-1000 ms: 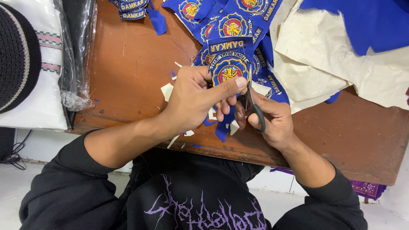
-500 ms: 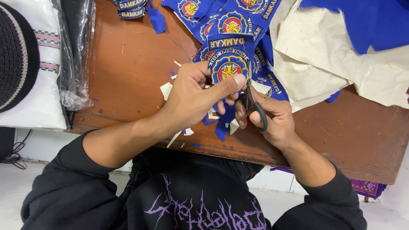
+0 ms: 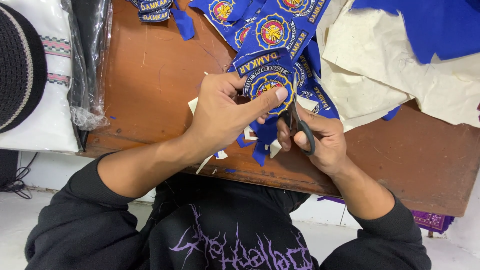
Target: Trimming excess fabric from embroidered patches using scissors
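My left hand (image 3: 222, 112) pinches a blue embroidered patch (image 3: 264, 75) with a round red and yellow emblem, thumb lying across its front. My right hand (image 3: 320, 140) grips dark-handled scissors (image 3: 300, 122), fingers through the loops, the blades reaching up along the patch's right edge. Both hands hover just above the near edge of a brown wooden table (image 3: 150, 85). Blue and white offcuts (image 3: 260, 145) lie under the hands.
More blue patches (image 3: 272, 25) lie piled at the table's far middle. Cream backing cloth (image 3: 380, 65) and blue fabric (image 3: 425, 25) cover the right. A plastic-wrapped dark bundle (image 3: 90, 60), white folded cloth (image 3: 45, 115) and a black knitted cap (image 3: 17, 70) sit left.
The hands have shifted only slightly; the patch has turned a little in my left hand and the scissors stay along its right edge.
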